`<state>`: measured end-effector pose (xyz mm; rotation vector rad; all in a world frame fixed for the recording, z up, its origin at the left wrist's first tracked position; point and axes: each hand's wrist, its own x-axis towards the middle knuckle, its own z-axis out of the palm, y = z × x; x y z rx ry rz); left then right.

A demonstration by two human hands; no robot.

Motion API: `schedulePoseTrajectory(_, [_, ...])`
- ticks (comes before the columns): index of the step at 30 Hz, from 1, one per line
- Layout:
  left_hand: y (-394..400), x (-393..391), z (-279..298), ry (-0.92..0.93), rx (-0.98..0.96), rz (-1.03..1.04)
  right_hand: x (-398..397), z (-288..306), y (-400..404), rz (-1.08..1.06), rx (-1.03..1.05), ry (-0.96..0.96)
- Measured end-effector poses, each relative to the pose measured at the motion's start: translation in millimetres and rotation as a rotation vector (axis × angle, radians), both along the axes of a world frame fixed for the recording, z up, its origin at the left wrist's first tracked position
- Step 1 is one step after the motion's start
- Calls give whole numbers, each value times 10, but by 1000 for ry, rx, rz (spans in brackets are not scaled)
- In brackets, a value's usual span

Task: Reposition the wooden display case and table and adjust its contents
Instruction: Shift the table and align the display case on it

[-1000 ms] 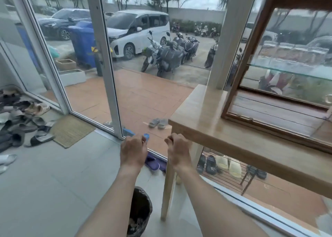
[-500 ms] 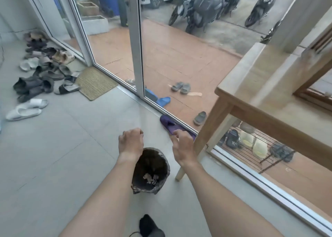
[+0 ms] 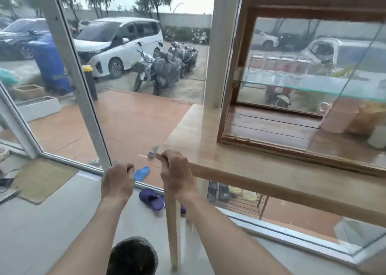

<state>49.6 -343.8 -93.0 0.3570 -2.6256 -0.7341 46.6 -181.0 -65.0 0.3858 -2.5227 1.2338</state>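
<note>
A light wooden table (image 3: 198, 132) stands against the glass wall, its near left corner in front of me. On it sits a dark wooden display case (image 3: 236, 70) with glass sides, a glass shelf (image 3: 292, 84) carrying several small jars, and a pink cup (image 3: 338, 116) on its floor. My right hand (image 3: 175, 174) is closed over the table's near left corner, above the leg (image 3: 173, 233). My left hand (image 3: 118, 183) hovers just left of the table with its fingers curled and nothing seen in it.
A black-lined bin (image 3: 133, 256) stands on the floor below my arms, beside the table leg. Purple slippers (image 3: 150, 199) lie by the glass door track. A doormat (image 3: 39, 178) lies at left. Outside the glass are a shoe rack (image 3: 236, 199), scooters and cars.
My view has lifted from the floor and bin back up to the table. My right hand rose from near the table leg and now holds the corner; my left hand rose beside it.
</note>
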Motion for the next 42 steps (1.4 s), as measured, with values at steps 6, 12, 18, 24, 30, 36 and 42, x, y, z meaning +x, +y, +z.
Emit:
schedulePoseTrajectory(6, [893,-142,559,179,39,-111,-27,349,929,-151,7,64])
schedulePoseTrajectory(12, [1651,-316,805,252,-11,-233,-28,604,1917,-325,72,106])
schedulePoseTrajectory(18, [2222,-457,851,259,-13,-347,-87,588,2514,-506,113,120])
schedulePoseTrajectory(24, [2603,-508,721,138,71,-460,-187,307,2346,-536,160,62])
schedulePoseTrajectory(30, [2720,-731,647,15,16,-447,-399,273,2190,-510,173,25])
schedulePoseTrajectory(36, [2711,-881,571,89,14,-439,-527,195,2186,-529,212,70])
schedulePoseTrajectory(42, [2696,-861,488,209,103,-448,-539,138,2192,-530,106,100])
